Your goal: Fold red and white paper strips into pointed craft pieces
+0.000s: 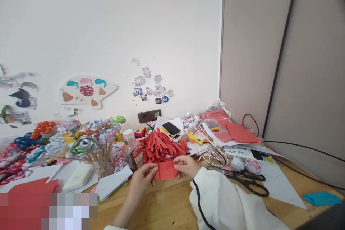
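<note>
A small piece of red paper point(166, 170) is stretched between my two hands above the wooden table. My left hand point(146, 176) pinches its left edge between thumb and fingers. At its right edge, my right hand point(186, 167) grips it the same way. Faint crease lines seem to run across the sheet. Directly behind lies a heap of folded red paper strips point(161, 146). A bottle with a white cap point(128, 136) stands left of that heap.
Black-handled scissors point(250, 181) lie right of my right sleeve. Behind are a phone point(171, 128), a yellow glue gun point(195, 138) and red sheets point(241, 132). Crumpled paper flowers point(83, 144) and wooden sticks point(101, 160) crowd the left. Black cables point(304, 146) cross the right side.
</note>
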`<action>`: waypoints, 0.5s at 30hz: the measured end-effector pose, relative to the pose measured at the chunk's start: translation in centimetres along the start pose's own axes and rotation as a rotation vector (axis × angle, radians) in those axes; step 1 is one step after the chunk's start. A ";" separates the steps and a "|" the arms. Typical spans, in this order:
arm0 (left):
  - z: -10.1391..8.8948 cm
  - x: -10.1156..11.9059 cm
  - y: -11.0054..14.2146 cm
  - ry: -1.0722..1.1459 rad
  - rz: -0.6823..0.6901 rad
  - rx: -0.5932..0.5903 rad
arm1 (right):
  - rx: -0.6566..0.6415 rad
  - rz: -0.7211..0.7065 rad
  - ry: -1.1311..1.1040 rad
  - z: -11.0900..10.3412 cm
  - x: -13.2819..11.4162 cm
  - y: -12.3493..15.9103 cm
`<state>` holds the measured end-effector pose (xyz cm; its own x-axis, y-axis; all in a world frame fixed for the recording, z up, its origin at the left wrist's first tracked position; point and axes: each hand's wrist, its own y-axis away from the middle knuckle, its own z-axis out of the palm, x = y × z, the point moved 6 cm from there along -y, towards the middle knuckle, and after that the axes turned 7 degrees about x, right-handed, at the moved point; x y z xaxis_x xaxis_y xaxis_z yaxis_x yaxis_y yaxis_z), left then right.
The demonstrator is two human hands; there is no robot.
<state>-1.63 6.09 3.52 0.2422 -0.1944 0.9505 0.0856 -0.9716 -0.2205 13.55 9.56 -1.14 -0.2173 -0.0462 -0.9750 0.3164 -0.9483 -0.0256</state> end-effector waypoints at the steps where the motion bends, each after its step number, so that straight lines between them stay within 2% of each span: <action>1: 0.0 0.1 0.0 -0.012 0.014 0.003 | -0.014 -0.001 -0.012 0.1 -0.1 0.1; 8: 0.6 0.1 0.2 0.026 0.047 -0.126 | 0.021 -0.053 -0.086 -0.1 -0.6 0.1; 15: 0.4 -0.2 0.3 0.153 -0.051 -0.121 | 0.029 -0.111 -0.131 0.1 -1.1 0.3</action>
<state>-1.30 5.93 3.21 0.0898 -0.1539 0.9840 -0.0245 -0.9880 -0.1523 13.77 9.32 -0.08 -0.3684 0.0205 -0.9294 0.2576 -0.9583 -0.1233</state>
